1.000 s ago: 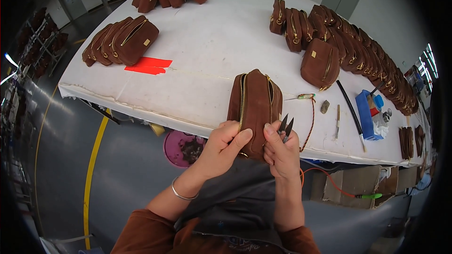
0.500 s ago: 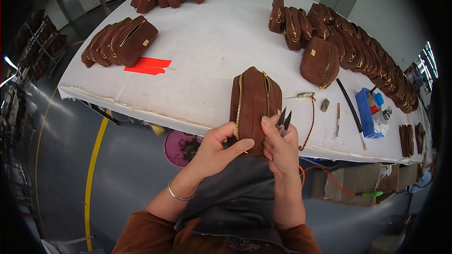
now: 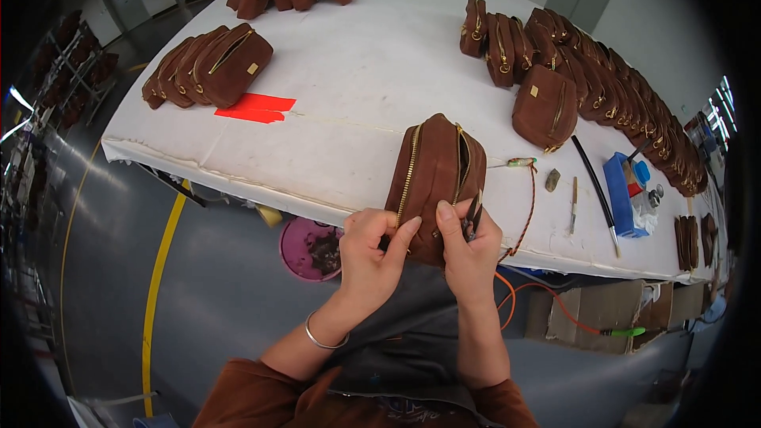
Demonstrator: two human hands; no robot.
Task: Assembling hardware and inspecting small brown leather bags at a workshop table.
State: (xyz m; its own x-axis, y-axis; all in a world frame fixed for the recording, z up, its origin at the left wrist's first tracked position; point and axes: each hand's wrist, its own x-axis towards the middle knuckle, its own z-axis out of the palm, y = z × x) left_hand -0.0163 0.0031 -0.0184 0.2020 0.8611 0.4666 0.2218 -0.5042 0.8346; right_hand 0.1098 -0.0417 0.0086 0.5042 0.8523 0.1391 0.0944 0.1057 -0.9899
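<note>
A brown zippered bag [image 3: 432, 182] stands at the table's near edge, two brass zippers running along its upper side. My left hand [image 3: 376, 252] pinches the bag's near left side beside the long zipper, thumb and fingertips together. On the near right side, my right hand [image 3: 468, 247] presses thumb and forefinger against the bag. Small dark thread snips [image 3: 474, 218] are tucked in that same hand, blades pointing up. My fingers hide the near end of the bag.
Brown bags [image 3: 230, 63] stand in a group at left, more at the back, and a long row [image 3: 610, 87] fills the right. An awl [image 3: 519, 162] with a cord, a brush [image 3: 594, 190] and a blue tray [image 3: 622, 198] lie right. Below sits a pink basin [image 3: 295, 250].
My left thumb has drawn in from lying across the bag to a pinch near the zipper. The bag has tilted slightly rightward, and the snips have turned more upright in my right hand.
</note>
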